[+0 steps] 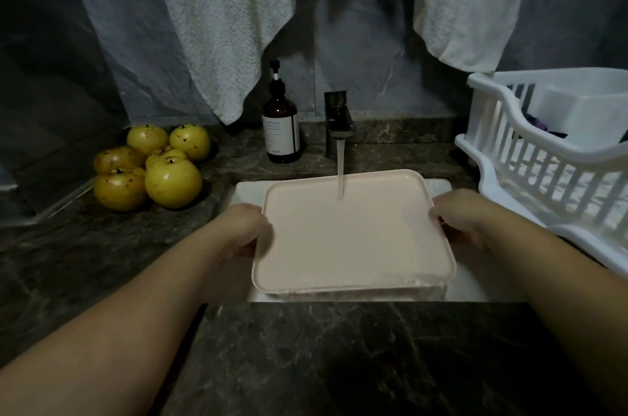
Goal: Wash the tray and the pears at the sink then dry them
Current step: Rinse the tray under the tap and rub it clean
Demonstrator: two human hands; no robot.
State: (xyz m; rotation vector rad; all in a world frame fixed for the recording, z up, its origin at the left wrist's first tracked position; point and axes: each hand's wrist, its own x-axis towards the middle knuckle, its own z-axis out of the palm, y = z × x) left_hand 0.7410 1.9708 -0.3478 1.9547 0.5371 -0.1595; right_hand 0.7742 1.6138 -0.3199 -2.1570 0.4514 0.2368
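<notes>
The dark marble surface (102, 279) carries a white sink (244, 191) at the middle of its back edge. A pink tray (353, 238) is held over the sink, under water running from the tap (338, 125). The left hand (243, 228) grips its left rim and the right hand (458, 216) grips its right rim. Six yellow pears (153, 167) lie together near the back left corner.

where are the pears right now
In the head view the pears sit piled on the dark counter at the left, beside the sink and left of the brown pump bottle, untouched by either hand.
</notes>
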